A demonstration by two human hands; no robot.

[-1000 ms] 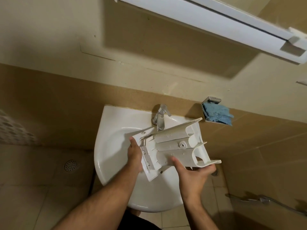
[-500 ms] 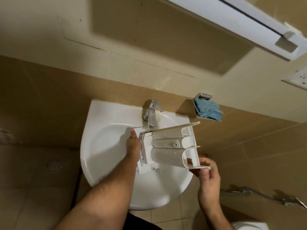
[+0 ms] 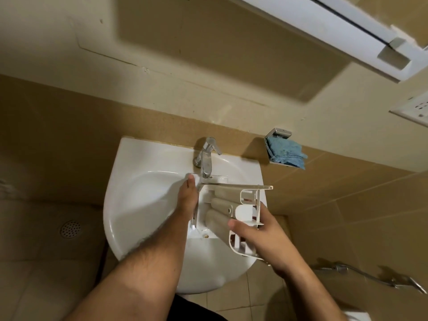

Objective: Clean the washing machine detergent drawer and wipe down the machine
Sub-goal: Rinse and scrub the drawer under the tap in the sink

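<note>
I hold a white plastic detergent drawer [image 3: 220, 209] on its side over the right half of a white wash basin [image 3: 139, 205], just below the chrome tap [image 3: 206, 158]. My left hand [image 3: 187, 198] grips the drawer's front panel end on the left. My right hand [image 3: 259, 232] grips the open rear end on the right, thumb laid across its underside. The drawer's ribbed underside faces me. A folded blue cloth [image 3: 286, 154] lies on a small metal wall shelf to the right of the tap.
A white wall cabinet [image 3: 335, 31] juts out overhead at the upper right. A floor drain [image 3: 70, 229] sits in the tiled floor to the left. A metal spray hose [image 3: 370, 276] lies low at the right, and a wall socket plate [image 3: 414, 110] is at the right edge.
The drawer has turned further on its side and sunk lower into the basin. My right hand shifted from the rear corner to wrap the rear end, thumb on the underside.
</note>
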